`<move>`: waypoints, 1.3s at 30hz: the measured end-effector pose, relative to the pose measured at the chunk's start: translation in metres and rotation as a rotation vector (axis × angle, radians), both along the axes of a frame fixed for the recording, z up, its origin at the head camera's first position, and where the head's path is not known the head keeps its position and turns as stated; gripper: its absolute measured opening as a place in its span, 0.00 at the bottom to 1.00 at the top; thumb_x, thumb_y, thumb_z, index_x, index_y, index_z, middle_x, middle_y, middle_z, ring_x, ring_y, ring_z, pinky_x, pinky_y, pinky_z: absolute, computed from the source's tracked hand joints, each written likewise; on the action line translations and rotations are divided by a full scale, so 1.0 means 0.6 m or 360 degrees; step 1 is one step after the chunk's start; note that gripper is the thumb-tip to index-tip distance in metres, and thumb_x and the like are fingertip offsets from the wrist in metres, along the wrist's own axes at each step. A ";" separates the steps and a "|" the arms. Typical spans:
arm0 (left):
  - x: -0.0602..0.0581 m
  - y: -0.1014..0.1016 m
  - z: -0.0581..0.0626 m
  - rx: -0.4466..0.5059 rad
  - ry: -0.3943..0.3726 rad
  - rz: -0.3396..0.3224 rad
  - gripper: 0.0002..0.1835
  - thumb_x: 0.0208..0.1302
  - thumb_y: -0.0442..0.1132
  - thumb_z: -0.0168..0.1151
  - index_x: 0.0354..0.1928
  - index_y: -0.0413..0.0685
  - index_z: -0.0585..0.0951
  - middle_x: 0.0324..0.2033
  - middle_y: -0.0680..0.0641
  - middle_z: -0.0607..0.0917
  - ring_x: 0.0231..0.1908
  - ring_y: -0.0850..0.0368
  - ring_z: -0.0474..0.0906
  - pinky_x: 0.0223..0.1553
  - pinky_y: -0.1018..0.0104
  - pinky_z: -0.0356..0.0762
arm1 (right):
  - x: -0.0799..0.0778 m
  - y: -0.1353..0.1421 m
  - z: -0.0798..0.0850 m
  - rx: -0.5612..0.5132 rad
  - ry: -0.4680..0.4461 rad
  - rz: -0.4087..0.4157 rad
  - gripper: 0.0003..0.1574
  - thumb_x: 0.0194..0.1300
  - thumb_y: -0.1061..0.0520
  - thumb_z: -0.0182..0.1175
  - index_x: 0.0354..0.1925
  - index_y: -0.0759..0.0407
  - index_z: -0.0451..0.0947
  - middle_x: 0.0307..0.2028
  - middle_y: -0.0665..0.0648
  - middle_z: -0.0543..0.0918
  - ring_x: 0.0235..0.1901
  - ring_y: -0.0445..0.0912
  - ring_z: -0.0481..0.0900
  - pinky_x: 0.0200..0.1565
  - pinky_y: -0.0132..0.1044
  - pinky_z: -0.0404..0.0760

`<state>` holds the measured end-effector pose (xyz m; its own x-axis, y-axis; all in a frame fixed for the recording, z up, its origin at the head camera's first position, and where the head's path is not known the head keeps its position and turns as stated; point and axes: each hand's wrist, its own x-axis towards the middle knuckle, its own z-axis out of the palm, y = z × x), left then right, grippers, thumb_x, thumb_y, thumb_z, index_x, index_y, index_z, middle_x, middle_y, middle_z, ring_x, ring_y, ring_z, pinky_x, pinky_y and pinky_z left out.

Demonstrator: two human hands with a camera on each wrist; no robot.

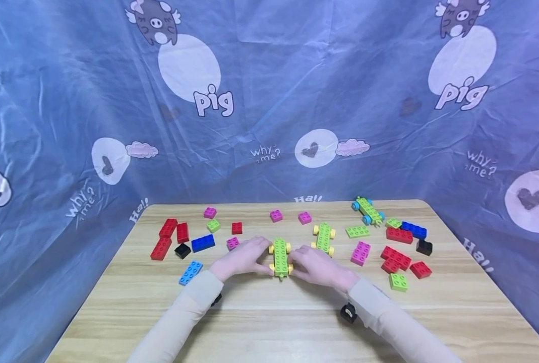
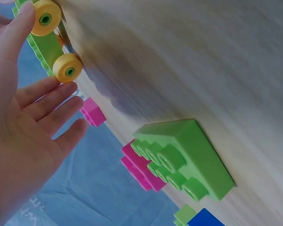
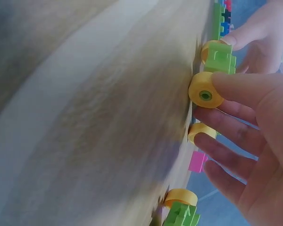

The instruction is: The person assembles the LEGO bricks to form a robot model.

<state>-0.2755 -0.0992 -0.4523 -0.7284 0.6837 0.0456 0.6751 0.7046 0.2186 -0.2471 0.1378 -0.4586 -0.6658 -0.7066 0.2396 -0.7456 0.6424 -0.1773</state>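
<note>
Pinching nearer yellow-wheeled grn car (image 1: 280, 258) from opp. sides: L hand (image 1: 244, 258) & R hand (image 1: 318, 265)

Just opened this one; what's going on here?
A person's left hand and right hand touch a yellow-wheeled toy car from either side on the table. A second yellow-wheeled car stands just beyond the right hand, and a blue-wheeled car farther back. Loose bricks lie around.

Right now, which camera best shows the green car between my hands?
Head view: the green car shows nearly whole from above, yellow wheels on both sides. Left wrist: one side, cropped. Right wrist: one end, partly behind your right hand.
</note>
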 end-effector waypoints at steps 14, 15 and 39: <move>0.010 0.006 -0.005 -0.0024 0.0057 -0.0038 0.42 0.48 0.64 0.65 0.59 0.43 0.71 0.54 0.46 0.78 0.55 0.53 0.75 0.60 0.60 0.73 | 0.002 0.019 0.004 -0.0047 0.0012 -0.0090 0.33 0.49 0.42 0.68 0.49 0.59 0.77 0.45 0.54 0.83 0.44 0.44 0.80 0.50 0.38 0.81; 0.011 0.006 -0.003 -0.0021 0.0051 -0.0039 0.42 0.48 0.64 0.65 0.59 0.43 0.70 0.54 0.46 0.78 0.55 0.53 0.75 0.60 0.60 0.73 | 0.001 0.020 0.005 -0.0049 0.0013 -0.0097 0.35 0.49 0.41 0.68 0.50 0.59 0.76 0.46 0.55 0.82 0.46 0.46 0.80 0.51 0.39 0.81; 0.019 0.015 -0.006 -0.0066 0.0129 -0.0077 0.43 0.49 0.66 0.63 0.59 0.44 0.70 0.54 0.47 0.78 0.56 0.54 0.74 0.60 0.61 0.73 | -0.010 0.031 0.015 0.0160 -0.0004 0.0026 0.48 0.52 0.34 0.62 0.61 0.64 0.69 0.60 0.65 0.74 0.59 0.57 0.74 0.60 0.49 0.74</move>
